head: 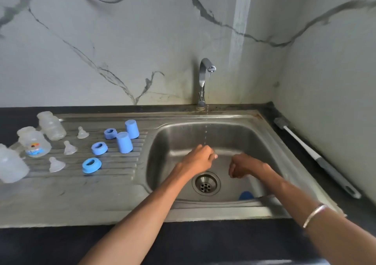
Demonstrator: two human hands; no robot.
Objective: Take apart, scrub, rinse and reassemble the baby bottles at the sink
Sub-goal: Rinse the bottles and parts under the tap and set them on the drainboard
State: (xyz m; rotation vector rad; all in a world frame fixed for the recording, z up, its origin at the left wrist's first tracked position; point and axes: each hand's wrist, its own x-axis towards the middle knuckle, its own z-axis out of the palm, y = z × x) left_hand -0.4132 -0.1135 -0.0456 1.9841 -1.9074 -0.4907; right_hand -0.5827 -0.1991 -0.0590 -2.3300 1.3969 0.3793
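Steel sink [162, 142] with a ribbed draining board [122, 169] to its left, set in a dark counter [183, 242] against a marbled wall. A thin stream of water falls from the tap [206, 75] into the basin.

Both hands hang over the basin, apart from each other. The left hand [200, 158] is under the stream, its fingers curled into a loose fist; nothing can be seen in its grasp. The right hand [243, 166] is beside it, above and right of the drain [206, 184], knuckles up and fingers curled under; whether it grips anything cannot be told. A thin metal bangle [314, 215] circles the right forearm.

The bottles lie taken apart on the draining board. Three clear bottle bodies [33, 142] stand along its left side. Three clear teats [69, 148] sit in a slanting row next to them. To the right of the teats come three blue screw rings [99, 148], also in a slanting row, and two blue caps [124, 142] standing mouth down, one behind the other. A further blue piece [246, 195] lies in the basin at its near right corner, partly hidden by the rim.

A long-handled brush [317, 159] lies on the counter to the right of the sink, along the wall.
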